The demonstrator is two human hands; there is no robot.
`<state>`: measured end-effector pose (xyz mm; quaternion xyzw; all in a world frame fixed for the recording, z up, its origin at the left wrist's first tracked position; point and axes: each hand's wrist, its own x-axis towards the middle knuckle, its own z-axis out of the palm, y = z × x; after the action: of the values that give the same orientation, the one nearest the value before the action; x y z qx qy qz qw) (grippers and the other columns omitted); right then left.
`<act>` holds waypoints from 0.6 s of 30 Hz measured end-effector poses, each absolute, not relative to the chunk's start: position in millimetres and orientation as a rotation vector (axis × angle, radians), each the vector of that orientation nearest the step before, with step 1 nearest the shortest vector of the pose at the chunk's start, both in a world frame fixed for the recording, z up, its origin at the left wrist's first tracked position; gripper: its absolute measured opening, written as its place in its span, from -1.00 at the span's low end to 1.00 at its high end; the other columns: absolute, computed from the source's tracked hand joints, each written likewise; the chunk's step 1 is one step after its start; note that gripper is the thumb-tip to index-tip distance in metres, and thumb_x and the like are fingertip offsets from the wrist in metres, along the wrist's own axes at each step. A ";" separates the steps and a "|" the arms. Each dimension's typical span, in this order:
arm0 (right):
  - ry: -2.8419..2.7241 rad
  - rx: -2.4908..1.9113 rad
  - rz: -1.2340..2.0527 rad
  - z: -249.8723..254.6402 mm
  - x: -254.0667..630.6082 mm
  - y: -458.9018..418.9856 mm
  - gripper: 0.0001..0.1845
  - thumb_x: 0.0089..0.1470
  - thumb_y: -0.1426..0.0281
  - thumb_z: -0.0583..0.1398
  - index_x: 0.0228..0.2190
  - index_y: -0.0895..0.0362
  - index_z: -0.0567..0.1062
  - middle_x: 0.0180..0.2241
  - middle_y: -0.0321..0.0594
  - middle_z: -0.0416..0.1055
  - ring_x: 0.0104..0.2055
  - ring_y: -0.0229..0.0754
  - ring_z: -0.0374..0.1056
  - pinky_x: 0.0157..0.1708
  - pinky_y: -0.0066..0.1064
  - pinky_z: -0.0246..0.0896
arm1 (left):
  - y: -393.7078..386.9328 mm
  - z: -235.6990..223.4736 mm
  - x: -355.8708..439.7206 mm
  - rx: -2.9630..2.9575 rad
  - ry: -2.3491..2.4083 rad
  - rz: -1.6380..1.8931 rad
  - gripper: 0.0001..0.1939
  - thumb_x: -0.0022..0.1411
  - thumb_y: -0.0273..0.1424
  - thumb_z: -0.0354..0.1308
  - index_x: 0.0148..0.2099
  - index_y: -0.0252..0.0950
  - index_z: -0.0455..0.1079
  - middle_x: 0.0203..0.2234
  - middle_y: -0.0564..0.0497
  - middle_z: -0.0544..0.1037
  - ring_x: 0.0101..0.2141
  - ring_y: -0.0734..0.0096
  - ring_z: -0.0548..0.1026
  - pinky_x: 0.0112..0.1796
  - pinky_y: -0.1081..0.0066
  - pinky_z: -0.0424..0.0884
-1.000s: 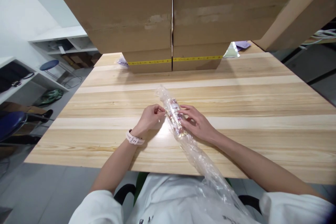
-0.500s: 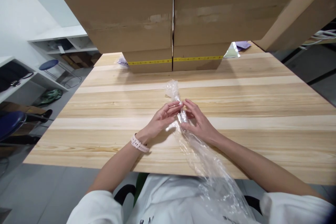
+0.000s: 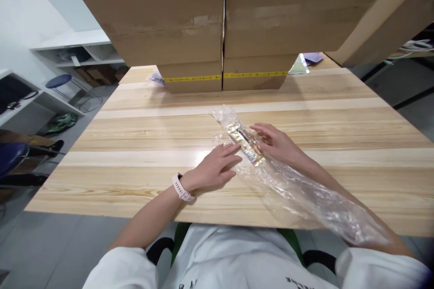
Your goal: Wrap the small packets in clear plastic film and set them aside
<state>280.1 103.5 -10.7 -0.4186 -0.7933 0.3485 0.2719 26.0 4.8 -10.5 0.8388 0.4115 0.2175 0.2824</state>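
Observation:
A long clear plastic bag (image 3: 298, 189) lies on the wooden table (image 3: 339, 113), reaching back over my right forearm. Inside its far end sits a narrow gold packet (image 3: 244, 142) with dark print. My left hand (image 3: 217, 168) rests flat on the table, fingers stretched out, fingertips touching the bag's edge beside the packet. A pale watch is on that wrist. My right hand (image 3: 278, 143) lies on the bag just right of the packet, fingers extended and pressing the plastic down.
Stacked cardboard boxes (image 3: 224, 22) with yellow tape stand at the table's far edge and overhang the view. A small purple wrapper (image 3: 158, 79) and purple paper (image 3: 313, 58) lie by them. White shelves (image 3: 77, 52) and blue stools (image 3: 57, 82) are on the left.
Both hands were pinching the bunched bag upright around the packet. Now the bag lies flattened on the table, the packet has moved toward its far end, and both hands have opened flat.

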 end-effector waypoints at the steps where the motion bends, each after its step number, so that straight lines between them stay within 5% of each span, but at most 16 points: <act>1: -2.177 -1.144 0.775 -6.1 284.5 105.2 -0.57 0.19 0.29 0.23 0.10 -0.01 0.53 0.21 -0.04 0.38 0.24 0.18 0.30 0.20 0.17 0.25 | 3.9 -10.4 26.0 2.311 1.140 0.513 -0.61 0.36 -0.39 0.16 0.21 -0.23 0.40 0.39 -0.20 0.19 0.39 -0.03 0.12 0.35 -0.14 0.00; 6: -2.535 -0.708 0.607 12.7 281.4 87.9 -0.64 0.32 0.20 0.15 0.11 -0.14 0.53 0.30 -0.21 0.30 0.37 0.09 0.12 0.31 0.12 0.10 | 7.4 -11.8 27.5 2.404 1.129 0.542 -0.68 0.39 -0.33 0.17 0.16 -0.21 0.44 0.31 -0.17 0.34 0.34 0.05 0.23 0.31 -0.06 0.12; 11: -2.767 -0.771 0.485 -3.2 263.2 74.1 -0.48 0.27 0.25 0.21 0.24 -0.09 0.40 0.43 -0.14 0.05 0.47 0.18 -0.09 0.34 0.19 -0.04 | 13.1 -14.6 24.6 2.280 1.175 0.758 -0.87 0.39 -0.43 0.14 -0.24 -0.25 0.50 0.04 -0.13 0.55 0.13 0.16 0.43 0.15 0.12 0.35; 18: -2.710 -1.057 0.283 -7.1 272.6 88.6 -0.63 0.26 0.46 0.07 0.00 0.05 0.55 0.38 -0.06 0.16 0.26 0.16 0.27 0.11 0.08 0.32 | 15.7 1.2 13.8 2.373 1.276 0.547 -0.82 0.36 -0.52 0.06 -0.29 -0.30 0.45 -0.15 -0.14 0.53 -0.11 0.19 0.43 -0.05 0.21 0.36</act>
<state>272.6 88.6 -7.1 -0.3596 -0.9217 0.0961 0.1094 13.8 15.7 1.2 0.8466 0.4553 0.1951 0.1950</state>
